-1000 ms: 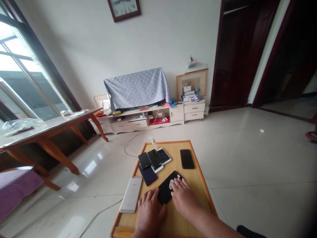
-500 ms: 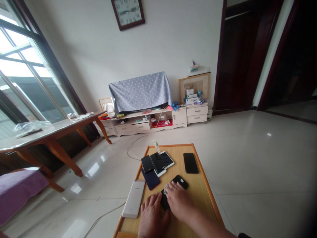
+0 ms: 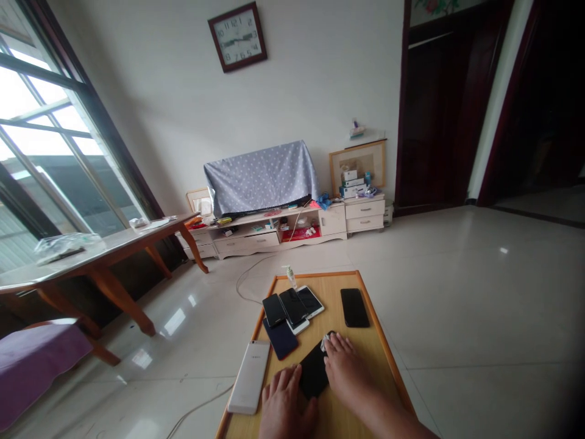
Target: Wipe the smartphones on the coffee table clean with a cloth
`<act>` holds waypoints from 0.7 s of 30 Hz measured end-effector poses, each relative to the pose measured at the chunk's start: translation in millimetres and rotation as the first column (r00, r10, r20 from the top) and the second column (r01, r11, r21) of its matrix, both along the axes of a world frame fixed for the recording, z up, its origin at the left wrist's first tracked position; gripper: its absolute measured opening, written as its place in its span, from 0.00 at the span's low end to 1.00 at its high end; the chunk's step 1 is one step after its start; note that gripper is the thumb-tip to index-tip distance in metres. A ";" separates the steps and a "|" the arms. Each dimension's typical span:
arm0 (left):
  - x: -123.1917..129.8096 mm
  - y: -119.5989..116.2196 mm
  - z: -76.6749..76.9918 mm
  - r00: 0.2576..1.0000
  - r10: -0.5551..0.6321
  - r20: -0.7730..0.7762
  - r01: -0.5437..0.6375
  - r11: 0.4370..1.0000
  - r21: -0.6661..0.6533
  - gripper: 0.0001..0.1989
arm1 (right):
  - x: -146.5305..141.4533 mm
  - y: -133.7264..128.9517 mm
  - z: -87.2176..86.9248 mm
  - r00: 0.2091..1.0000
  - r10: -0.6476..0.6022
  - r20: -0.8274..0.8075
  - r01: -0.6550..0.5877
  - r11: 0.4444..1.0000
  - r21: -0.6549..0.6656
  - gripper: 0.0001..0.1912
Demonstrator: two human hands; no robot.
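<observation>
A black phone (image 3: 314, 369) lies face down on the small wooden table (image 3: 381, 372). My left hand (image 3: 284, 402) rests at its lower left edge, fingers together and thumb apart, steadying it. Under the fingertips of my right hand (image 3: 347, 366) is a crumpled white wipe (image 3: 326, 341), pressed on the phone's upper end, which the hand partly hides. To the left lies a white phone (image 3: 249, 377). Beyond it are a dark blue phone (image 3: 280, 338) and several overlapping black and white phones (image 3: 293, 306).
Another black phone (image 3: 354, 308) lies at the table's right side. A small pump bottle (image 3: 291, 276) stands at the far left corner. A long table (image 3: 105, 247) is at the left, and a white cabinet (image 3: 247, 244) stands along the wall.
My right hand has slid with the wipe toward the upper right end of the phone. My left hand stays at the phone's edge. The whole view has shifted slightly.
</observation>
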State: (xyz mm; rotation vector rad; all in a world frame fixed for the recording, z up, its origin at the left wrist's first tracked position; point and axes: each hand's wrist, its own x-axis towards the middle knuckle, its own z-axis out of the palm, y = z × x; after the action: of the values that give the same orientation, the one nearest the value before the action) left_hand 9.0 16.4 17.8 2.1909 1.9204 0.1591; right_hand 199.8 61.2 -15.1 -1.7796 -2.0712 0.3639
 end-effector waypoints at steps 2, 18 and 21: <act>0.8 -0.2 1.2 1.000 0.000 -0.009 0.000 1.000 -0.013 0.37 | -3.4 -15.5 -3.9 0.999 0.040 -0.007 -0.040 0.999 -0.002 0.28; 13.6 -13.9 13.8 1.000 -0.023 -0.009 0.023 0.999 0.043 0.33 | 45.2 -20.4 29.5 0.996 0.049 -0.076 -0.045 0.998 0.049 0.16; 14.8 -14.8 15.0 1.000 -0.011 -0.003 0.011 0.999 0.046 0.34 | 48.6 -15.5 27.5 0.996 -0.025 -0.084 0.029 0.998 0.055 0.16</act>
State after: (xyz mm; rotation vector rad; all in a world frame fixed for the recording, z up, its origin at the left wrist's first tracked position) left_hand 23.7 1.5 32.8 2.2319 1.9241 0.1998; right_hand 248.4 45.7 12.4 -1.7284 -1.9790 0.3628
